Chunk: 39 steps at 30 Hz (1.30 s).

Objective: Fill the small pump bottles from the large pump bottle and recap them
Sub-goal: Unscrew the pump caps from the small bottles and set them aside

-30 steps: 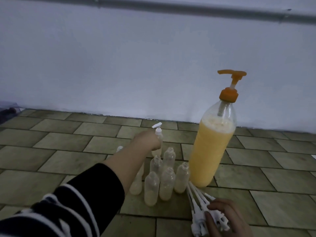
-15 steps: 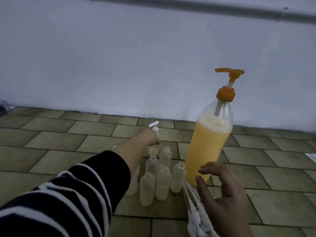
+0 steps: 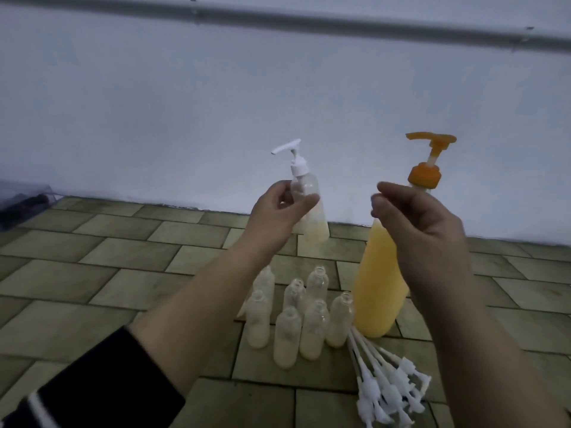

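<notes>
Left hand (image 3: pixel 278 211) raised in front of the wall, thumb and fingers pinched round the shoulder of a capped small bottle (image 3: pixel 309 211); bottle tilted, base swung right and down, white pump cap (image 3: pixel 293 159) on top with nozzle pointing left, pale yellow liquid pooled in its lower part, upper part see-through. Right hand (image 3: pixel 429 223) raised just right of it, fingers loosely curled, thumb tip near forefinger tip, holding nothing that shows; it sits in front of the upper body of the large pump bottle (image 3: pixel 380 273), whether it touches the bottle cannot be told. Large bottle stands upright on the tiled floor (image 3: pixel 92 273), nearly full of orange-yellow liquid, orange pump head (image 3: pixel 429 149) up, nozzle pointing left. Cluster of uncapped small bottles (image 3: pixel 306 316) stands on the floor just left of the large bottle's base, below the left forearm, each with some pale liquid at the bottom. Bundle of loose white pump caps (image 3: pixel 389 387) with dip tubes lies on the floor in front of the large bottle, tubes fanned toward its base. Black sleeve with white stripes (image 3: pixel 102 387) on the left arm. Grey pipe (image 3: pixel 278 20) runs along the wall up top
</notes>
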### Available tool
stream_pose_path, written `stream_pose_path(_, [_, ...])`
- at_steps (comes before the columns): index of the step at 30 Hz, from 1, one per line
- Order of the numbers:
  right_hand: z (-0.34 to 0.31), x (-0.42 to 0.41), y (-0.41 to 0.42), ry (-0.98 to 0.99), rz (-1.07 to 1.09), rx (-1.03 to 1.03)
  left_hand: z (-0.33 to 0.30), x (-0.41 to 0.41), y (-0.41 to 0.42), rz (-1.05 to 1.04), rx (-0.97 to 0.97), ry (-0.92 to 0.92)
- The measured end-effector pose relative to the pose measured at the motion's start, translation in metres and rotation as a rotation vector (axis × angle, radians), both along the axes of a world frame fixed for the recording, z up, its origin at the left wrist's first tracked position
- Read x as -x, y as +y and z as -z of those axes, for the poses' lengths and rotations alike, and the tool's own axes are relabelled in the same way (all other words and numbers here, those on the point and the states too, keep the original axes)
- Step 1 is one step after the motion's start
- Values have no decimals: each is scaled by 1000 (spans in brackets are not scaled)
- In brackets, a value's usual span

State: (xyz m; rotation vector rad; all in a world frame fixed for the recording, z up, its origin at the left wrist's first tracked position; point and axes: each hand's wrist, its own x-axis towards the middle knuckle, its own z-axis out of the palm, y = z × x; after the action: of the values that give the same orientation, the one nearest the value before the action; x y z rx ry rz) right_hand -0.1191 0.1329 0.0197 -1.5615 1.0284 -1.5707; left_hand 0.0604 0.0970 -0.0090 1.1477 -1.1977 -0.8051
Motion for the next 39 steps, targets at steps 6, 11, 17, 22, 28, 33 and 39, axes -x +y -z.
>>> stream_pose_path(6, [-4,-21,6,-44,-168,-184,22,12,69,199,-15,-52])
stream_pose_path(11, [11,-30,16,28,-223,-224,43,8,90,274,-59,-152])
stream_pose_path(17, [7,-27,22,109,-186,-198,39,4,102,232,-27,-32])
stream_pose_path(22, [6,-27,27,26,-261,-221,36,0,101,232,-24,-53])
stream_pose_path(28, [10,-30,30,22,-229,-220,37,3,107,258,-28,-89])
stream_pose_path(33, [10,-21,31,-84,-258,-269,40,1,107,235,-50,-114])
stream_pose_path(39, [12,-20,32,-41,-235,-244,42,4,109,265,-53,-202])
